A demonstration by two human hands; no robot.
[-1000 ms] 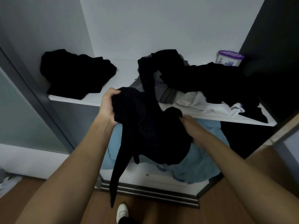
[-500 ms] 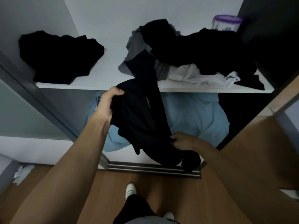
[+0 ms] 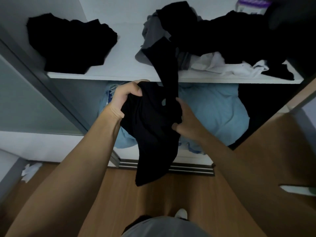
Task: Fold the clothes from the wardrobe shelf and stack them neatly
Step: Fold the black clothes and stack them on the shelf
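Observation:
A black garment (image 3: pixel 150 127) hangs in front of the white wardrobe shelf (image 3: pixel 119 76), one long end still trailing up onto the pile. My left hand (image 3: pixel 126 96) grips its bunched top edge just below the shelf front. My right hand (image 3: pixel 186 120) holds its right side, thumb pressed into the cloth. On the shelf's right lies a loose pile of black, grey and white clothes (image 3: pixel 222 41). A separate black bundle (image 3: pixel 71 43) sits on the shelf's left.
A light blue bedding bundle (image 3: pixel 213 113) fills the compartment under the shelf. A purple-lidded container (image 3: pixel 251 6) stands at the shelf's back right. Sliding door rails (image 3: pixel 188 170) run along the wooden floor (image 3: pixel 119 194). A wooden door panel (image 3: pixel 282 151) is at the right.
My right hand rose from the garment's lower part to its right side, close to the left hand. The view tilted further down, and the garment's lower end now hangs lower.

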